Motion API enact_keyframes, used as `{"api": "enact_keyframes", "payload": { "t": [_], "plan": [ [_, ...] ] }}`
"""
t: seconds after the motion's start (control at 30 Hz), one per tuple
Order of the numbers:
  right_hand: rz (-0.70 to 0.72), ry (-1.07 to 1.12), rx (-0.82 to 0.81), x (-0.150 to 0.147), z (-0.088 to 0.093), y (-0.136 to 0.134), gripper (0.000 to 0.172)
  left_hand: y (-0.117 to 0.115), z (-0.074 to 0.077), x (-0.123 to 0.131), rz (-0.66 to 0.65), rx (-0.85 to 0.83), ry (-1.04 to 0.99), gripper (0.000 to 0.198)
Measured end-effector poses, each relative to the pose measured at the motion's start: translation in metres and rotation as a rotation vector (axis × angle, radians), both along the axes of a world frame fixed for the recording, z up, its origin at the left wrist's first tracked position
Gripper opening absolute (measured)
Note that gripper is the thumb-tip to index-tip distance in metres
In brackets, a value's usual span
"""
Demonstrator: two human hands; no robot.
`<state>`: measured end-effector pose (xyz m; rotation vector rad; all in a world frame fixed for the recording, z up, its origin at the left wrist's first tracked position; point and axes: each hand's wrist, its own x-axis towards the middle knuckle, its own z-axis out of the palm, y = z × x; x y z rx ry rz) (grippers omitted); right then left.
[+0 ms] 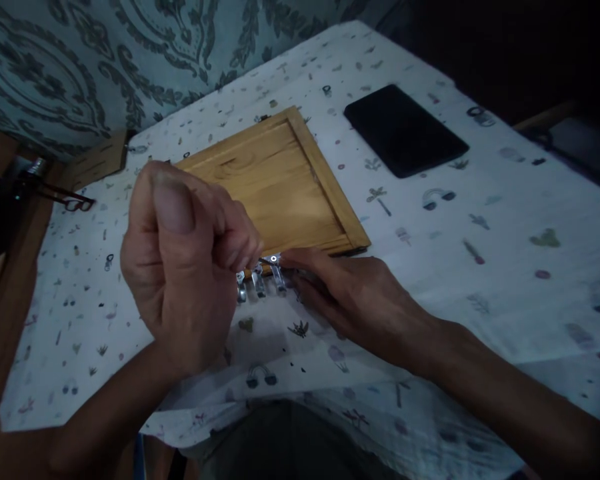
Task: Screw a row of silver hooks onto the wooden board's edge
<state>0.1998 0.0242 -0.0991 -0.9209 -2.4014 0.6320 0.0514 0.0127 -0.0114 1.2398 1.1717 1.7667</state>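
Observation:
A wooden framed panel [290, 183] lies on the cloth-covered table, with several silvery metal hooks [258, 280] along its near edge. My left hand [183, 260] is a fist above the panel's near left part, thumb uppermost. From its fingers a thin dark shaft, like a screwdriver's [266, 261], points at the rightmost hook; the handle is hidden in the fist. My right hand [350, 293] pinches the rightmost metal hook [279, 277] at the panel edge, by its round screw or hole. Whether the shaft's tip touches it I cannot tell.
A dark tablet-like slab [405, 130] lies right of the panel. Red-framed glasses [79, 202] and a brown cardboard piece [97, 160] are at the left. Patterned cloth [480, 267] covers the table; a patterned wall or curtain [145, 53] stands behind.

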Motion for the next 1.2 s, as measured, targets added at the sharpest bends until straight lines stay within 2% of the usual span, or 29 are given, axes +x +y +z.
{"api": "enact_keyframes", "payload": {
  "t": [0.2,0.37,0.53,0.77,0.93,1.1,1.2],
  "plan": [
    [0.001,-0.016,-0.073,-0.0012,0.003,0.0007,0.029,0.0,-0.0012,0.0016,0.0,-0.032,0.001,0.046],
    [-0.008,-0.027,-0.035,-0.0017,0.0022,0.0004,0.03,-0.0001,-0.0025,0.0001,-0.047,-0.021,0.014,0.044],
    [-0.008,-0.02,-0.049,-0.0013,0.0025,0.0001,0.03,0.0004,-0.0041,0.0012,-0.036,-0.039,0.005,0.042],
    [-0.014,-0.021,-0.053,-0.0015,0.0019,0.0006,0.03,0.0029,-0.009,-0.0034,-0.158,0.072,0.028,0.036],
    [-0.019,-0.033,-0.046,-0.0019,0.0023,-0.0001,0.031,0.0038,-0.0087,-0.0049,-0.221,0.078,0.0,0.039],
    [-0.01,-0.016,-0.054,-0.0024,0.0042,-0.0001,0.029,0.0019,-0.005,-0.0054,-0.228,-0.03,0.016,0.038],
    [-0.013,-0.013,-0.04,-0.0026,0.0033,0.0002,0.029,0.0028,-0.005,-0.0062,-0.246,0.009,-0.008,0.037]
  ]
}}
